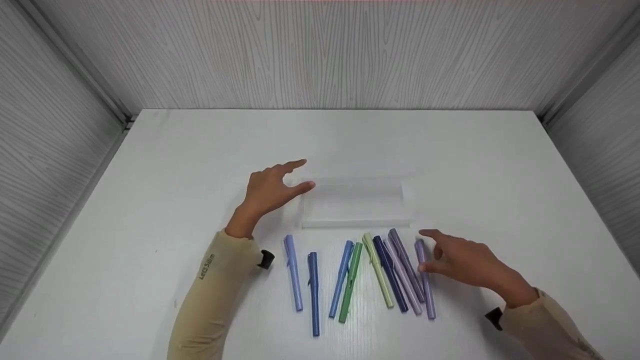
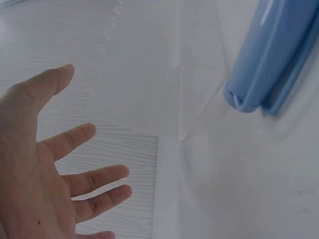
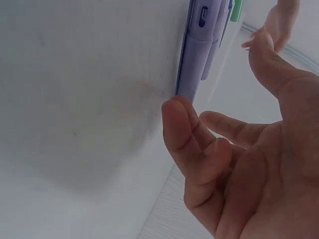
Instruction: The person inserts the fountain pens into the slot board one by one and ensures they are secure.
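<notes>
My left hand (image 1: 270, 190) hovers at the left end of a clear plastic tray (image 1: 355, 223), thumb and fingers spread and holding nothing. In the left wrist view its fingers (image 2: 102, 179) are apart, away from a large blue pen (image 2: 269, 55). My right hand (image 1: 467, 260) is over the rightmost purple pen (image 1: 427, 292), with a gap between thumb and index finger. The right wrist view has the other fingers (image 3: 177, 122) bent loosely beside a purple pen (image 3: 197, 59); whether they touch it, I cannot tell.
In front of the tray lie several capped pens: a periwinkle one (image 1: 294, 275), a blue one (image 1: 314, 295), a mid-blue one (image 1: 341, 280), a green one (image 1: 351, 285), a yellow-green one (image 1: 378, 272), a navy one (image 1: 392, 280) and more purples. A wood-grain panel (image 1: 330, 55) stands behind the white table (image 1: 200, 135).
</notes>
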